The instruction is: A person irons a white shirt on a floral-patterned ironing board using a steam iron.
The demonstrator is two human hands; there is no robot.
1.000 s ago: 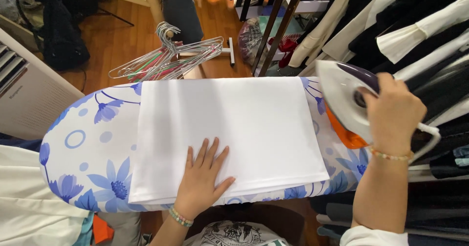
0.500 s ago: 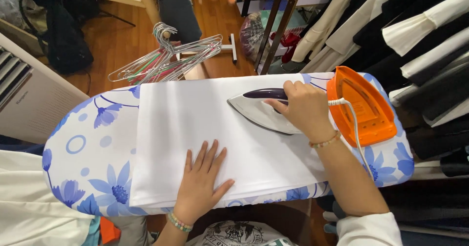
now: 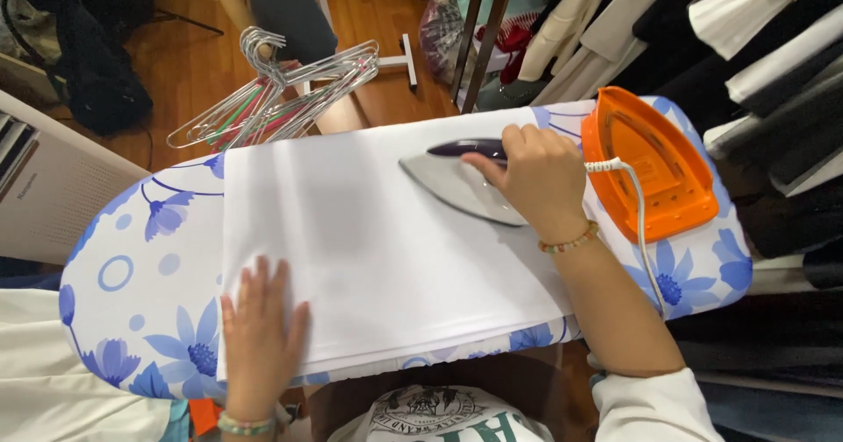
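Note:
A folded white cloth (image 3: 378, 240) lies flat on an ironing board (image 3: 132, 266) with a white cover printed with blue flowers. My right hand (image 3: 536, 179) grips the handle of a white and purple iron (image 3: 457, 183), which rests sole down on the cloth's far right part. My left hand (image 3: 259, 337) lies flat with fingers spread on the cloth's near left corner. An orange iron rest (image 3: 654, 165) sits at the board's right end, and the iron's white cord (image 3: 645, 240) runs past it over the board's edge.
A bunch of wire hangers (image 3: 281, 100) lies beyond the board's far edge. Dark and light garments (image 3: 755, 47) hang on a rail at the right. A white appliance (image 3: 35, 179) stands at the left, over a wooden floor (image 3: 184, 64).
My right hand brought the iron from its upright spot at the right down onto the cloth. My left hand slid left along the cloth's near edge to its corner.

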